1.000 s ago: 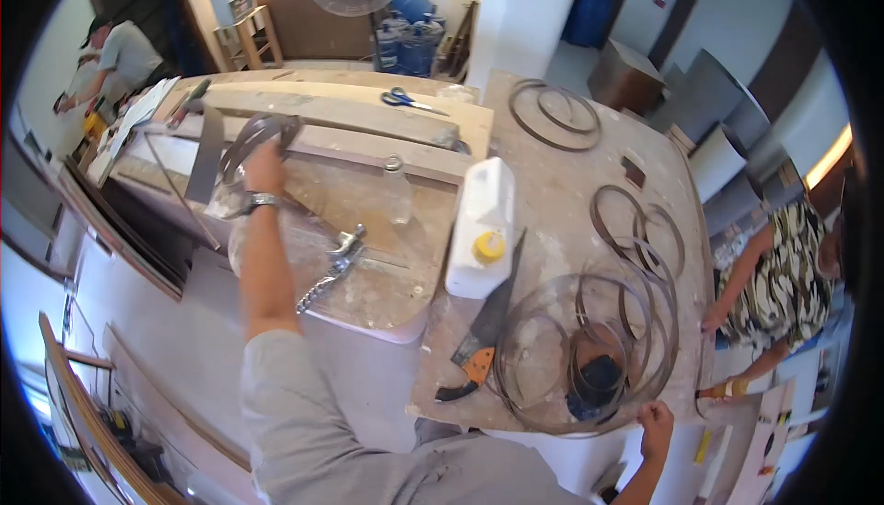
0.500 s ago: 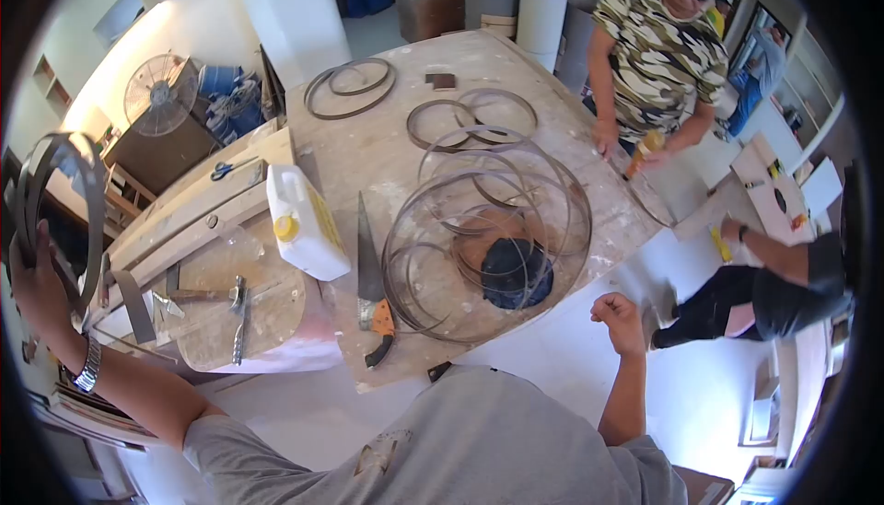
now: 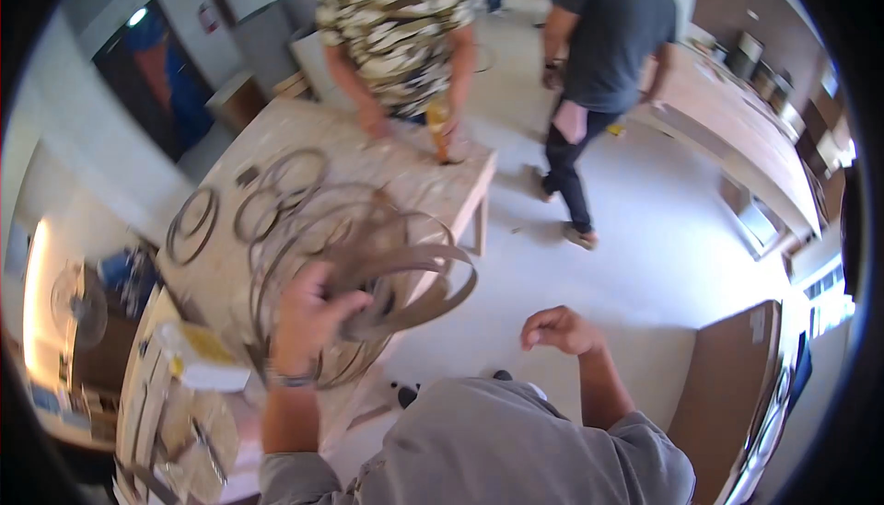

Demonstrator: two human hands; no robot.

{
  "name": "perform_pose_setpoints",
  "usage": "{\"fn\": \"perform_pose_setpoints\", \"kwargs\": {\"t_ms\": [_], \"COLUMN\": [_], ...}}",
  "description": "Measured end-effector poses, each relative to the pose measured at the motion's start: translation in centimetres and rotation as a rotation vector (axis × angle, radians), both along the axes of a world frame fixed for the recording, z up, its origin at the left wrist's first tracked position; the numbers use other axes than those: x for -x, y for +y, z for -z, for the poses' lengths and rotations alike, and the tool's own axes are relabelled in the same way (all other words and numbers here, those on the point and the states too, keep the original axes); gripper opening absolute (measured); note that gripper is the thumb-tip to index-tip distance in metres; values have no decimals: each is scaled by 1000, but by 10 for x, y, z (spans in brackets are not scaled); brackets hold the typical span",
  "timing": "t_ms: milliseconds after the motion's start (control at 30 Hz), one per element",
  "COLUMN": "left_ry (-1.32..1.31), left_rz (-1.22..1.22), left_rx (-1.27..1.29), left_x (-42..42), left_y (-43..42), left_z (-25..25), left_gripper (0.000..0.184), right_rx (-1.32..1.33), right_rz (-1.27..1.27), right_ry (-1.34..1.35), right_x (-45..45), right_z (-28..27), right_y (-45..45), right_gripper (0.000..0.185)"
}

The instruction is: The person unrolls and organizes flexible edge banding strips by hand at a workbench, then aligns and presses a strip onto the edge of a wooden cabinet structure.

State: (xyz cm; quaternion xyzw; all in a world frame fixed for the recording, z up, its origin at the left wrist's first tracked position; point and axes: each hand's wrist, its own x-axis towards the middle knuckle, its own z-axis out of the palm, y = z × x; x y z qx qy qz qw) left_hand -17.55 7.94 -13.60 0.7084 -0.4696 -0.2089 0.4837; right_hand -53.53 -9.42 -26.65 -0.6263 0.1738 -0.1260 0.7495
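Left hand (image 3: 308, 316) wrapped around our bundle of strip loops (image 3: 387, 258), just swung in from far left.

That puts the strips in front of us, nearer our right hand (image 3: 560, 330), which sits right of the grip, half-curled, nothing visible in it. Behind the grip: loose coils (image 3: 256, 270) on the table (image 3: 276, 132); bundle overlaps them in view, contact unclear. Left: white jug (image 3: 204, 362). Farthest beyond: co-worker (image 3: 396, 40) in camouflage.

The left hand (image 3: 308, 318) is closed in a grip, the right hand (image 3: 560, 329) raised and half-curled.
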Motion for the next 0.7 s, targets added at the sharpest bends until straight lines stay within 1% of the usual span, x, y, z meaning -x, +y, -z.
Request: {"fn": "perform_pose_setpoints", "kwargs": {"t_ms": [67, 133, 167, 200, 267, 300, 367, 400, 433, 533, 567, 600, 633, 667, 700], "left_ry": [224, 65, 79, 93, 270, 374, 409, 425, 396, 349, 289, 261, 300, 321, 348], "left_rz": [156, 335, 383, 429, 474, 487, 536, 565, 577, 576, 564, 566, 577, 594, 598], "left_rx": [-81, 48, 13, -25, -48, -35, -101, -144, -165, -96, -87, -133, -82, -54, -26], "left_x": [72, 129, 154, 177, 222, 240, 260, 269, 275, 293, 295, 295, 296, 294, 296], "left_y": [-59, -110, -131, -148, -175, -188, -211, -222, -234, -271, -288, -305, -322, -345, -364], "left_z": [28, 66, 88, 104, 112, 119, 122, 123, 126, 137, 148, 146, 149, 167, 172], "left_gripper": [33, 32, 31, 31, 29, 29, 27, 27, 25, 22, 22, 21, 20, 22, 20], "right_rx": [57, 195, 257, 302, 394, 178, 169, 152, 253, 186, 240, 239, 236, 174, 106], "right_rz": [-42, 169, 270, 375, 579, 669, 758, 806, 843, 949, 1003, 1031, 1053, 1051, 1062], "right_ry": [-17, 55, 94, 66, 14, -44, 118, 202, 269, 223, 306, 355, 263, 242, 204], "right_x": [16, 27, 32, 37, 43, 44, 60, 66, 74, 92, 99, 106, 112, 118, 122], "right_z": [-19, -20, -19, -13, 1, -9, 18, 23, 24, 37, 37, 41, 45, 52, 50], "right_y": [6, 11, 14, 14, 7, 8, -7, -11, -16, -44, -58, -74, -90, -107, -124], "right_gripper": [24, 29, 32, 34, 38, 31, 25, 23, 22, 22, 23, 23, 23, 22, 22]}}
